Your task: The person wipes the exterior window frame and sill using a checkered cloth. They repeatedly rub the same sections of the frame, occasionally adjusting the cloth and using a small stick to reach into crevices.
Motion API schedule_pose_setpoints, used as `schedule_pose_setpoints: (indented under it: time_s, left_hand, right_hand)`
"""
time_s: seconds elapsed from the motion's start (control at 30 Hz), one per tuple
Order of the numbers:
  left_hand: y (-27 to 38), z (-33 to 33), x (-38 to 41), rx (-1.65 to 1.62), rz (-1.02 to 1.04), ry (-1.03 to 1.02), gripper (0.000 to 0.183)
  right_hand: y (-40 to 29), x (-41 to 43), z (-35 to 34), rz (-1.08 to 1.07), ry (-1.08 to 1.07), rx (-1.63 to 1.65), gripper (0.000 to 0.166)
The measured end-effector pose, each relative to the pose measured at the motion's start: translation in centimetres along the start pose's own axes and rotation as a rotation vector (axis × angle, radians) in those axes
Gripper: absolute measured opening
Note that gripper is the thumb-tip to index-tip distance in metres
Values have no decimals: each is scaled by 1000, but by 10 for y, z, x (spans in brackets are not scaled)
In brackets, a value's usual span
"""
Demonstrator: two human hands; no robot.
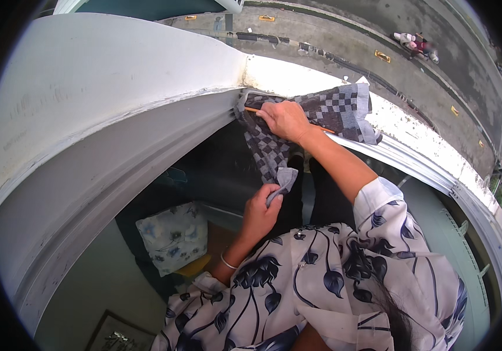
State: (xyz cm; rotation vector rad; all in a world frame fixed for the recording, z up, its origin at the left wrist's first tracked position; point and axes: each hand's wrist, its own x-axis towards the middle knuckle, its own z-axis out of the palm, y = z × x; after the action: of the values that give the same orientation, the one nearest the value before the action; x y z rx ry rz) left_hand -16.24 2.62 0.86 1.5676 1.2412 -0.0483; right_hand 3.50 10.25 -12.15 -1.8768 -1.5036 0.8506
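A grey and dark checkered cloth (340, 103) lies along the window track and bunches into the frame corner. My right hand (286, 120) grips a thin orange stick (327, 130) over it; one tip points at the corner, and the other comes out past my wrist. Part of the stick is hidden by my fingers and palm. Lower down, my left hand (262, 210) pinches the pale hem of the cloth's hanging end, which stretches from the corner towards me. The white window frame (180, 118) meets the sill (303, 74) at that corner.
Beyond the sill the view drops to a street (347, 26) with a person on a scooter (416, 46). Metal window rails (408, 160) run to the right. Indoors, below left, are a floral cushion (174, 237), a yellow item (194, 265) and a framed picture (119, 333).
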Motion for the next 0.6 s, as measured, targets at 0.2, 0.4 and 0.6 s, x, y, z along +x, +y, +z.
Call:
schedule_pose_setpoints:
  time_s: [0.2,0.4,0.6]
  left_hand:
    - [0,-1,1,-10,-36,1,19]
    - [-1,0,6,-53,-25,21,19]
    - [2,8,6,-49,-22,19,19]
  right_hand:
    - [10,15,11,-97,-27,15,31]
    - [11,13,1,-101,18,192,30]
    - [11,25,-12,-270,-225,246,32]
